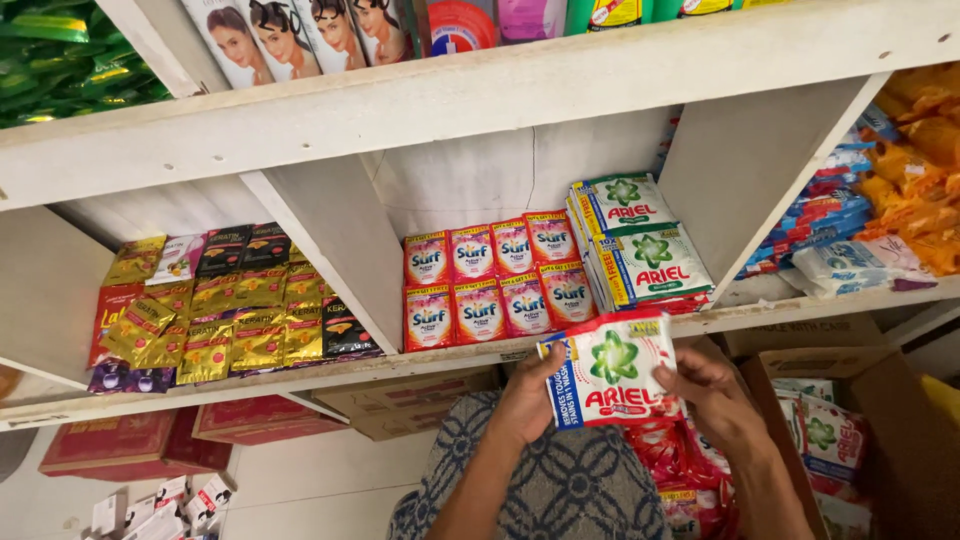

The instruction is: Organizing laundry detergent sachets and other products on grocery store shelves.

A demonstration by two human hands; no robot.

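White detergent sachet stack (612, 380), green and red print on the front, blue band down its left edge: held in front of the lower shelf edge, just below the middle compartment, tilted slightly. Left hand (528, 395) grips the stack's left edge, thumb on the front face, fingers closed behind it. Right hand (712, 395) is clamped on the right edge, thumb on the front. Both forearms rise from the bottom of the view.

Shelf (300, 378), white painted wood, divided by slanted partitions. Middle compartment: 2 rows of red sachets (495, 280), 4 per row, standing against the back; to their right, 2 piles of matching white sachets (645, 250), one set above the other, leaning on the right partition. Left compartment: gold and black sachets (225, 305), overlapping in loose rows. Right compartment: blue and white packets (850, 250) with orange packets (925, 170) above them.

Below the shelf, at right, an open cardboard box (890, 420) holds more white sachets. Red wrappers (680, 470) lie below the right hand. A dark patterned cloth (570, 490) sits between the forearms. Red cartons (180, 435) rest on the floor at left.
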